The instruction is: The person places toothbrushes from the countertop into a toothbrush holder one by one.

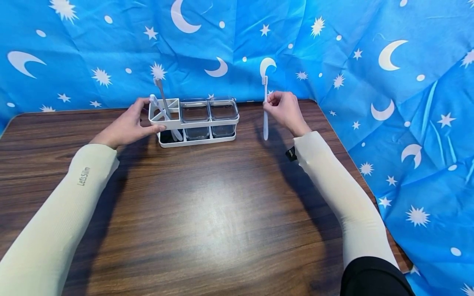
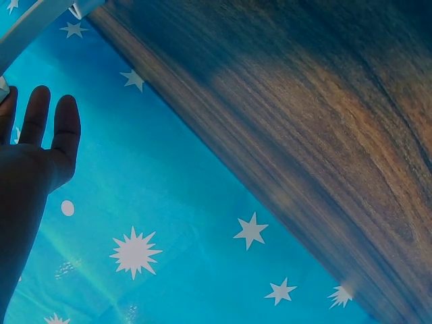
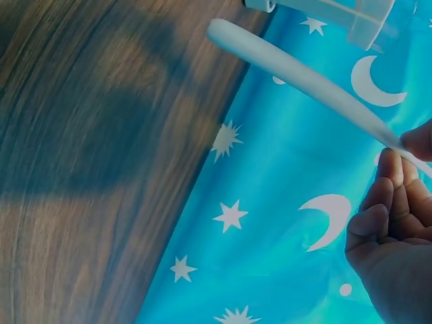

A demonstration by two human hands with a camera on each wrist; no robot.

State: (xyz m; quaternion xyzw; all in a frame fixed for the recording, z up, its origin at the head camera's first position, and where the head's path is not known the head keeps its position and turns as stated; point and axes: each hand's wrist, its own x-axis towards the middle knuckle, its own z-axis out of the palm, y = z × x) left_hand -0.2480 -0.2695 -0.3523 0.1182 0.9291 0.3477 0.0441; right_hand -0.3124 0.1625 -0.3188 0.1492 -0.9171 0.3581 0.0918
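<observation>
A white toothbrush holder (image 1: 201, 124) stands near the table's back edge. My left hand (image 1: 127, 125) grips its left end, thumb along the front rail and fingers round the back; the left wrist view shows several fingers (image 2: 66, 125) beside part of the white frame (image 2: 30, 30). Leaning in the left compartment are a grey toothbrush (image 1: 163, 96) and a pale toothbrush (image 1: 158, 106). To the right of the holder, my right hand (image 1: 286, 109) pinches a white toothbrush (image 1: 265, 121) between thumb and fingertips. It hangs upright, bristles up, its handle (image 3: 290, 71) pointing down.
Two clear cups, a left cup (image 1: 196, 133) and a right cup (image 1: 224, 130), sit in the holder's other compartments. Behind the brown wooden table (image 1: 148, 213) hangs a blue cloth (image 1: 237, 45) with moons and stars, which also runs along the right side.
</observation>
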